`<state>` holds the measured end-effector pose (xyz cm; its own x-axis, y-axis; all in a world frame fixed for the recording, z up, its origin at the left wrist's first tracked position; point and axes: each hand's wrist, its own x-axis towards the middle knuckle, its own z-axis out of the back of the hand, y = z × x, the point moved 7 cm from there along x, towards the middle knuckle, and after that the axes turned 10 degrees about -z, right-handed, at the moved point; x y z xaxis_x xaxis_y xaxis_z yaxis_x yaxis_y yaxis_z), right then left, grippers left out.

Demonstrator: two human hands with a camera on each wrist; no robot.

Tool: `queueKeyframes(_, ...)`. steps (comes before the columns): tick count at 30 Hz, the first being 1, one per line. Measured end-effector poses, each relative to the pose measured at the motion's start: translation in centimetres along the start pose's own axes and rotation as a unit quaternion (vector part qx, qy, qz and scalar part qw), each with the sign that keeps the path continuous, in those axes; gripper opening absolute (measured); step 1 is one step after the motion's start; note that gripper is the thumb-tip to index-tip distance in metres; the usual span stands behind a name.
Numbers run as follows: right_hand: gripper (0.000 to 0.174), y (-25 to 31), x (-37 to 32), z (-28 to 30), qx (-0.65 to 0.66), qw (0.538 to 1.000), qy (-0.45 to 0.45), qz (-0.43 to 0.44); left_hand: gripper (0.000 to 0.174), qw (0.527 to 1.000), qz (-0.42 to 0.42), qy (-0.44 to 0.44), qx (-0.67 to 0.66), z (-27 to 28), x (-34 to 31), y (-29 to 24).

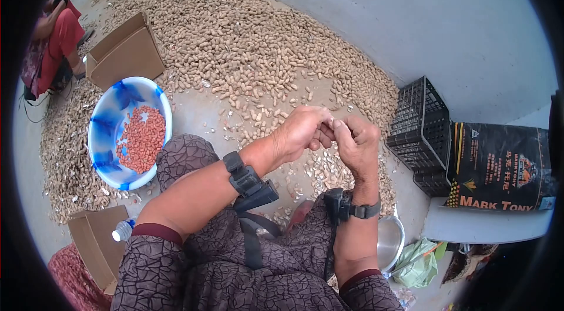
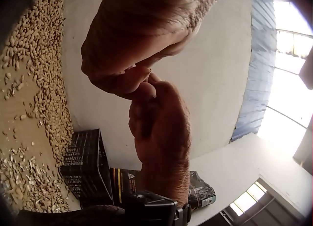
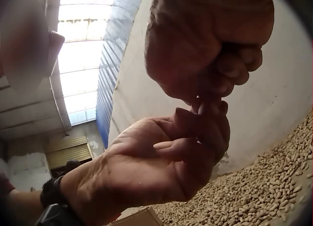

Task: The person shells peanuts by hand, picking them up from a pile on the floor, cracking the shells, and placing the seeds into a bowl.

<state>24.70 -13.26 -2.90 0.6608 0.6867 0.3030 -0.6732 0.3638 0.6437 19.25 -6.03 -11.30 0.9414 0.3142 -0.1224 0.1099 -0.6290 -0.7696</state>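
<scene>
The left hand (image 1: 302, 131) and right hand (image 1: 358, 146) are joined at curled fingertips above peanuts (image 1: 247, 34). Whether anything is pinched cannot be told.

Hands: 2 — left hand (image 1: 301, 133), right hand (image 1: 359, 147) | peanut (image 1: 332, 124) pinched between them: 1, mostly hidden | loose peanuts (image 1: 247, 46): past counting | wrist cameras (image 1: 249, 181) (image 1: 343, 205): 2 | cardboard boxes (image 1: 126, 49) (image 1: 94, 243): 2 | blue basin (image 1: 108, 117): 1 | shelled kernels (image 1: 141, 137): past counting | black crates (image 1: 420, 120) (image 1: 432, 179): 2 | black sack (image 1: 499, 164): 1 | steel bowl (image 1: 390, 240): 1 | bottle (image 1: 123, 230): 1 | green bag (image 1: 417, 261): 1 | seated person in red (image 1: 59, 34): 1
</scene>
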Motion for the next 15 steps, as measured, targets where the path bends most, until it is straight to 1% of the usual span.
queueKeyframes(2,0.019,-0.2,0.1,0.0,-0.001,1.000,0.003,-0.005,0.025,0.999,-0.031,0.017,0.021,-0.3,-0.1,-0.5)
queueKeyframes(4,0.019,-0.8,0.2,0.1,0.039,0.998,0.017,-0.041,0.022,0.999,-0.033,0.015,0.028,-0.1,0.0,-0.3)
queueKeyframes(5,0.019,-0.8,0.2,0.1,0.038,0.998,0.016,-0.041,0.020,0.999,-0.037,0.014,0.035,-0.1,0.1,-0.3)
queueKeyframes(6,0.017,-0.9,0.3,0.1,0.073,0.996,0.021,-0.053,0.020,0.999,-0.037,0.014,0.035,0.0,0.2,-0.3)
queueKeyframes(7,0.015,-1.0,0.3,0.1,0.108,0.992,0.025,-0.065,0.018,0.999,-0.035,0.014,-0.012,0.0,0.2,-0.2)
queueKeyframes(8,0.015,-0.9,0.3,0.0,0.107,0.992,0.025,-0.065,0.017,0.998,-0.033,0.014,-0.060,-0.1,0.2,-0.2)
queueKeyframes(10,0.012,-1.3,0.3,-0.6,0.149,0.983,0.046,-0.096,0.018,0.998,-0.037,0.012,-0.049,-0.1,0.2,-0.3)
queueKeyframes(11,0.012,-1.2,0.3,-0.4,0.149,0.983,0.046,-0.097,0.018,0.998,-0.039,0.011,-0.038,-0.1,0.2,-0.3)
queueKeyframes(13,0.017,-1.3,0.3,0.5,0.099,0.989,0.006,-0.113,0.019,0.999,-0.042,0.008,-0.018,-0.1,0.0,-0.5)
queueKeyframes(14,0.017,-1.7,0.5,0.7,0.099,0.989,0.006,-0.112,0.020,0.999,-0.046,0.003,0.002,0.1,0.0,-0.6)
queueKeyframes(15,0.022,-3.1,0.7,1.6,0.072,0.986,-0.034,-0.147,0.020,0.999,-0.047,0.003,0.002,0.2,0.0,-0.8)
